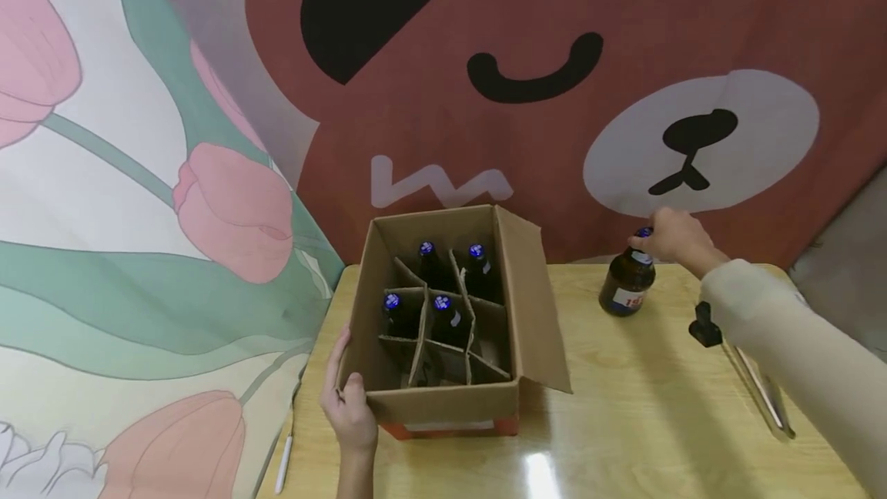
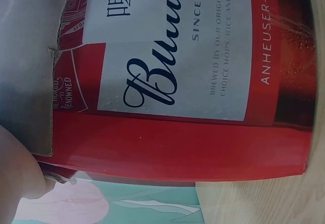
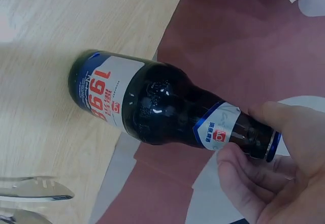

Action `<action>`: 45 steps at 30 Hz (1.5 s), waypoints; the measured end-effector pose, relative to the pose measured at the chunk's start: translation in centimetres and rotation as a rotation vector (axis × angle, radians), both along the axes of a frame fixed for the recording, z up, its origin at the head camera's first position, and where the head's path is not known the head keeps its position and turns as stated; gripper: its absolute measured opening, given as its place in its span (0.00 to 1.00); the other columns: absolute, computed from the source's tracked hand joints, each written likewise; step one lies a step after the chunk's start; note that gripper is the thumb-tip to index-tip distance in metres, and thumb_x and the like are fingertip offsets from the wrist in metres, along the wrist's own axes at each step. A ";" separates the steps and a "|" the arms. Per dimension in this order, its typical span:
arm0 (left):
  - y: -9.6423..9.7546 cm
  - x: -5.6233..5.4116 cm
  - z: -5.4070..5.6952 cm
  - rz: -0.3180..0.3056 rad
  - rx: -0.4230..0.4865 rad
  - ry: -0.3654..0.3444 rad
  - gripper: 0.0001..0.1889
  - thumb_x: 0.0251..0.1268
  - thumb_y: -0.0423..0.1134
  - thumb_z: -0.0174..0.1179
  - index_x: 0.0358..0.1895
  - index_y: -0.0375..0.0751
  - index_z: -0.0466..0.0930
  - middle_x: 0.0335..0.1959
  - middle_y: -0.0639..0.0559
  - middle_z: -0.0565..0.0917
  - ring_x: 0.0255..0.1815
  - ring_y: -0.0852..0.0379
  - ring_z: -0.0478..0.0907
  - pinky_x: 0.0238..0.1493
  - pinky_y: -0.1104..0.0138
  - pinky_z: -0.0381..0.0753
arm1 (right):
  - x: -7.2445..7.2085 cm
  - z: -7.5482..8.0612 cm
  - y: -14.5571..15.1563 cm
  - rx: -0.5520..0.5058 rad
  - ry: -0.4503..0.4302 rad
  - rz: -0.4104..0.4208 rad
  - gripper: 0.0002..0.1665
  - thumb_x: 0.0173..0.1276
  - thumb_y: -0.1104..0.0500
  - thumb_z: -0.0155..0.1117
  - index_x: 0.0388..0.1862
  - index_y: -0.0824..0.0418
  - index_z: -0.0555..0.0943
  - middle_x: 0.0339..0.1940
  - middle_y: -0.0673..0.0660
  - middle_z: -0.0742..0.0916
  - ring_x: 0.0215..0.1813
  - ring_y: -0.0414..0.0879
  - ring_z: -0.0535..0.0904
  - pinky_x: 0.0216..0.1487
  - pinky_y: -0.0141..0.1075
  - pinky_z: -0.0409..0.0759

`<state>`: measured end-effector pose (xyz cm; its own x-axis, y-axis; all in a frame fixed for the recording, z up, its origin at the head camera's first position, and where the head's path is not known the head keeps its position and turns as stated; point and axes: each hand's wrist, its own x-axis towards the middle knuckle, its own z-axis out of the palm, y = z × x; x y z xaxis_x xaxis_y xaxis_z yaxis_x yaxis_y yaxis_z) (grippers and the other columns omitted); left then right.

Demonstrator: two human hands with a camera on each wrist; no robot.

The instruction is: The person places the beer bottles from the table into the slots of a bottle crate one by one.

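An open cardboard box [image 1: 443, 405] with a cardboard divider stands on the table. My left hand [image 1: 349, 410] grips its near left corner, thumb over the rim. The left wrist view shows the box's red printed side [image 2: 177, 148] and part of that hand [image 2: 20, 173]. Several dark bottles with blue caps, one of them a bottle [image 1: 427, 264] in the back row, stand in the divider's cells. To the right of the box, my right hand [image 1: 682, 239] holds a brown beer bottle [image 3: 162, 102] by its neck, just below the cap. The bottle is upright at the table's far edge.
A box flap [image 1: 537, 306] sticks out to the right. Metal tongs [image 1: 758, 387] and a small black object [image 1: 704, 327] lie by the right forearm. A white-handled utensil [image 1: 285, 462] lies at the table's left edge. Printed cloth [image 1: 485, 137] hangs behind the table [image 1: 596, 422].
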<state>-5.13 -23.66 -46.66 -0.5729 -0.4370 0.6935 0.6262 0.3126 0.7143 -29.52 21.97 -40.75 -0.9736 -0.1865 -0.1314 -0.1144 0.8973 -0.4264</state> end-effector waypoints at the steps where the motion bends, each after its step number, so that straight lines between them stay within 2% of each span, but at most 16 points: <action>1: 0.0 0.1 0.0 -0.002 0.004 0.002 0.30 0.53 0.18 0.37 0.63 0.21 0.72 0.63 0.28 0.74 0.66 0.46 0.71 0.64 0.66 0.70 | 0.0 -0.2 -0.1 -0.005 0.005 0.003 0.22 0.68 0.48 0.64 0.27 0.66 0.73 0.18 0.54 0.70 0.19 0.46 0.65 0.20 0.37 0.63; 4: -0.1 0.3 0.0 -0.008 0.010 0.006 0.30 0.54 0.18 0.37 0.63 0.20 0.71 0.62 0.27 0.74 0.66 0.45 0.71 0.65 0.65 0.71 | 0.2 -0.4 -0.3 -0.017 0.057 0.015 0.22 0.67 0.51 0.65 0.21 0.63 0.70 0.15 0.51 0.67 0.16 0.44 0.62 0.19 0.36 0.61; 8: 0.0 0.1 0.0 -0.002 -0.001 -0.002 0.30 0.54 0.19 0.38 0.63 0.20 0.72 0.62 0.28 0.75 0.66 0.45 0.71 0.65 0.65 0.70 | 0.6 -0.2 0.1 -0.035 0.107 0.022 0.28 0.66 0.54 0.66 0.12 0.57 0.63 0.10 0.48 0.62 0.14 0.41 0.57 0.18 0.35 0.58; 14: 0.1 0.0 -0.1 -0.006 0.016 0.008 0.29 0.55 0.20 0.38 0.62 0.19 0.72 0.62 0.28 0.74 0.66 0.45 0.72 0.64 0.65 0.71 | 0.9 1.4 0.3 -0.074 0.121 0.021 0.29 0.66 0.53 0.66 0.08 0.57 0.65 0.08 0.48 0.64 0.12 0.40 0.58 0.17 0.34 0.58; 17: -0.2 -0.1 -0.1 -0.004 0.018 0.013 0.29 0.55 0.20 0.38 0.62 0.19 0.72 0.62 0.28 0.75 0.66 0.45 0.72 0.64 0.65 0.70 | 1.2 3.1 0.0 -0.097 0.162 0.022 0.29 0.65 0.54 0.67 0.08 0.59 0.67 0.08 0.49 0.66 0.12 0.41 0.59 0.16 0.35 0.58; 22: -0.7 0.1 0.1 0.005 0.024 0.009 0.29 0.55 0.20 0.37 0.62 0.20 0.72 0.62 0.28 0.75 0.66 0.45 0.72 0.64 0.65 0.71 | 2.0 7.0 -1.2 -0.118 0.246 0.044 0.28 0.63 0.53 0.69 0.10 0.59 0.66 0.09 0.49 0.65 0.13 0.42 0.57 0.17 0.35 0.56; 28: -1.0 0.6 0.2 0.028 0.027 0.014 0.28 0.55 0.20 0.37 0.61 0.19 0.73 0.62 0.28 0.75 0.65 0.45 0.72 0.64 0.66 0.71 | 3.5 11.2 -3.7 -0.127 0.286 0.065 0.25 0.62 0.51 0.70 0.12 0.60 0.71 0.09 0.52 0.71 0.14 0.45 0.64 0.17 0.35 0.58; 36: -0.8 0.8 0.3 0.039 0.024 0.017 0.27 0.57 0.22 0.39 0.61 0.19 0.73 0.62 0.29 0.76 0.65 0.45 0.72 0.63 0.66 0.72 | 6.9 15.4 -6.9 -0.119 0.395 0.145 0.27 0.61 0.49 0.70 0.11 0.58 0.69 0.10 0.49 0.65 0.14 0.42 0.58 0.17 0.34 0.54; 45: -0.7 0.6 0.0 0.037 -0.002 0.044 0.25 0.61 0.23 0.41 0.61 0.18 0.72 0.61 0.26 0.75 0.65 0.44 0.73 0.63 0.65 0.72 | 10.7 20.8 -10.5 -0.138 0.438 0.280 0.16 0.62 0.48 0.71 0.23 0.57 0.84 0.11 0.52 0.73 0.16 0.47 0.67 0.18 0.36 0.59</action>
<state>-4.53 -24.35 -46.64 -0.5251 -0.4561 0.7185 0.6452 0.3372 0.6856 -18.79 11.44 -19.96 -0.8425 -0.4337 0.3196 -0.5346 0.7461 -0.3968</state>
